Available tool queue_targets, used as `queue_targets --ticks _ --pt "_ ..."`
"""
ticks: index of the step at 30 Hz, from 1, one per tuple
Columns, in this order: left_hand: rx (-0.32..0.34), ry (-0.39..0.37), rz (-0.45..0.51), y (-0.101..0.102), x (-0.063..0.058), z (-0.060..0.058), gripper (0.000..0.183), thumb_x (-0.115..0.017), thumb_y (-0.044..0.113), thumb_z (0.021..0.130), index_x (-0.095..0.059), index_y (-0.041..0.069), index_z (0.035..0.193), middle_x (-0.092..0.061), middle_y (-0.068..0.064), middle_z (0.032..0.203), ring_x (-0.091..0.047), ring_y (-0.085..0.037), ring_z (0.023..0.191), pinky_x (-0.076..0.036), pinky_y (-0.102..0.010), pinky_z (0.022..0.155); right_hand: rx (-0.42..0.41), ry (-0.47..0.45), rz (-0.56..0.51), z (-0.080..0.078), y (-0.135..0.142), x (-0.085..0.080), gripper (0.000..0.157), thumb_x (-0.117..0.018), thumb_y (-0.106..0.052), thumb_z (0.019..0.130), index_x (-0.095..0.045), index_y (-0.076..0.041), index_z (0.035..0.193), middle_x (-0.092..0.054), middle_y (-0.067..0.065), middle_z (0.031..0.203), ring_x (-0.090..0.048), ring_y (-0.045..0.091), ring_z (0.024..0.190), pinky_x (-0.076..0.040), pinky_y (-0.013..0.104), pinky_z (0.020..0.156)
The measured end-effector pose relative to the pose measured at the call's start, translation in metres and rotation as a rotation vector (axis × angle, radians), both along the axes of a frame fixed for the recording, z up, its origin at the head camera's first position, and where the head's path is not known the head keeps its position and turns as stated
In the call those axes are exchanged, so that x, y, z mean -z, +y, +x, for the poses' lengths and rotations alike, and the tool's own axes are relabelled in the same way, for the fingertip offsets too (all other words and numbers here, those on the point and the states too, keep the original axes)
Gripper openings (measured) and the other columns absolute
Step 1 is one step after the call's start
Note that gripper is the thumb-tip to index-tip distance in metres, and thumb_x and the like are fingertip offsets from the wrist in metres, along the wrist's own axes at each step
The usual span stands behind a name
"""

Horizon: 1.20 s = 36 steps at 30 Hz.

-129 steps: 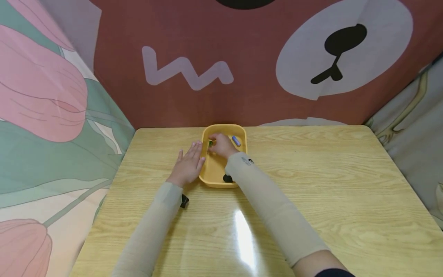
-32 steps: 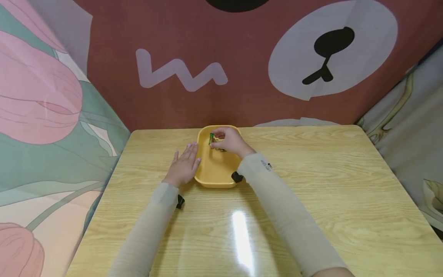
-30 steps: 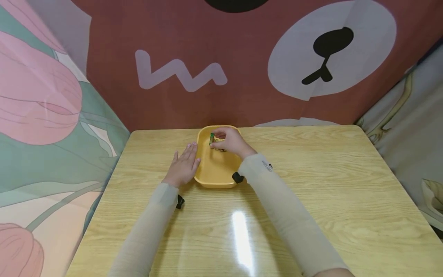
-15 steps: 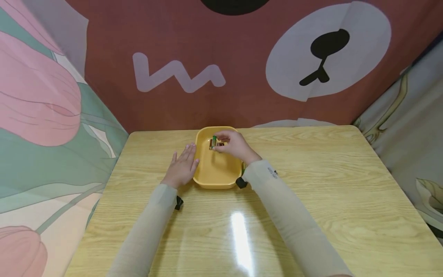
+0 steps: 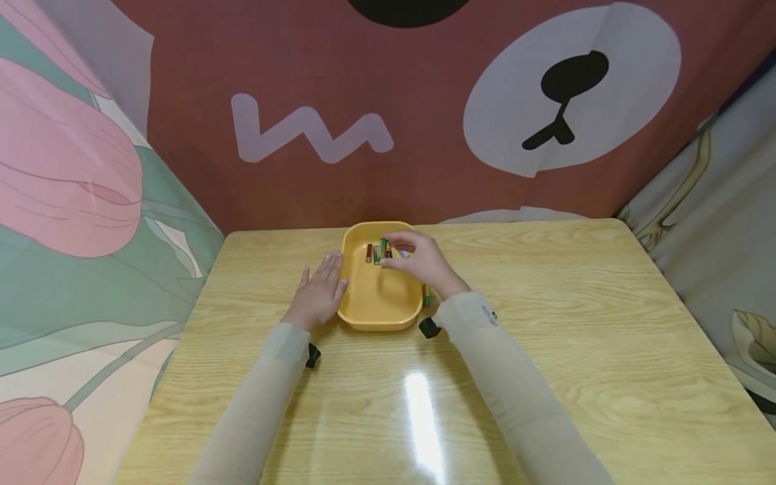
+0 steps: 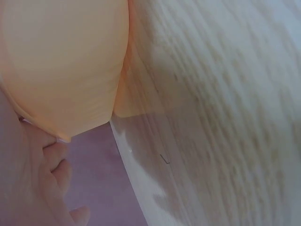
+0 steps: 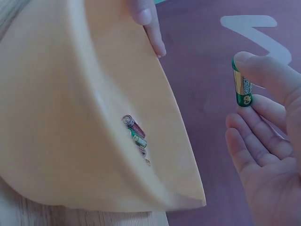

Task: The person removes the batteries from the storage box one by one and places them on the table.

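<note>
My right hand is over the yellow tray, pinching a green and gold battery between thumb and fingertip. In the right wrist view, the other fingers of that hand are loosely bent. Inside the tray a short row of batteries lies side by side: a red-brown battery at the left, a green battery beside it, and others partly hidden. With its fingers extended, my left hand rests against the tray's left side. The left wrist view shows its fingers beside the tray wall.
A green and yellow battery lies just outside the tray's right edge. Wood-grain table extends on both sides, and a printed curtain hangs behind its far edge. Small black wrist cameras sit by both sleeves.
My right hand has moved rightward with the green battery, uncovering the row in the tray. The battery outside the tray has come into view. My left hand stays against the tray.
</note>
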<state>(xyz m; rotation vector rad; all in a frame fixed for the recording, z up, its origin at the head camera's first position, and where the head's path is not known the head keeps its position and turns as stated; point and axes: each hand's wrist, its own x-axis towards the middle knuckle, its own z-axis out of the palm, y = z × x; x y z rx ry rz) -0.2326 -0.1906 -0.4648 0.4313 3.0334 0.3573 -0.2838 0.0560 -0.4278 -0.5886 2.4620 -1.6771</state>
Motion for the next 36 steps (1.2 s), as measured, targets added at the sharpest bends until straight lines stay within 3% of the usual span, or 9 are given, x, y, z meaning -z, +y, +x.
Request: queue_targets --ticks 4,15,23,30,36 --pt "0.005 0.0 0.002 0.0 0.0 0.0 0.06 -0.024 0.038 0.103 -0.004 0.01 0.152 -0.006 -0.005 0.158 -0.002 -0.021 0.143 -0.003 -0.055 0.112 0.01 -0.02 -0.047 0.006 0.007 0.0 0.056 -0.08 -0.036 0.072 -0.062 -0.02 0.123 -0.06 -0.005 0.119 -0.055 0.021 0.115 -0.045 0.031 0.095" --pt "0.003 -0.003 0.002 0.0 0.001 -0.001 0.061 -0.024 0.039 0.103 -0.002 0.011 0.152 -0.004 -0.005 0.158 -0.001 -0.02 0.143 -0.002 -0.054 0.112 0.039 -0.032 -0.15 0.018 0.024 0.007 0.054 -0.078 -0.031 0.077 -0.06 -0.019 0.126 -0.058 0.0 0.116 -0.052 0.024 0.116 -0.04 0.047 0.099" --pt "0.0 -0.012 -0.019 0.0 0.0 -0.001 0.061 -0.016 0.044 0.102 -0.001 0.012 0.152 -0.001 -0.003 0.157 0.001 -0.019 0.143 -0.003 -0.054 0.112 0.071 -0.069 -0.169 0.024 0.037 0.008 0.054 -0.077 -0.021 0.079 -0.058 -0.014 0.128 -0.058 0.004 0.122 -0.049 0.03 0.122 -0.042 0.044 0.099" --pt "0.0 -0.02 -0.003 0.0 0.002 -0.001 0.06 -0.022 0.039 0.103 -0.001 0.011 0.152 -0.002 -0.003 0.158 0.001 -0.018 0.143 -0.003 -0.053 0.112 0.091 -0.05 -0.176 0.041 0.048 -0.003 0.048 -0.075 -0.015 0.081 -0.059 -0.014 0.126 -0.057 0.004 0.124 -0.051 0.027 0.119 -0.043 0.034 0.098" --pt "-0.002 -0.018 0.006 0.0 0.001 -0.001 0.06 -0.023 0.039 0.103 -0.001 0.011 0.152 -0.003 -0.004 0.158 0.001 -0.019 0.143 -0.003 -0.054 0.112 0.108 -0.045 -0.215 0.043 0.057 0.002 0.049 -0.076 -0.012 0.08 -0.059 -0.009 0.126 -0.057 0.006 0.127 -0.05 0.032 0.119 -0.04 0.038 0.102"
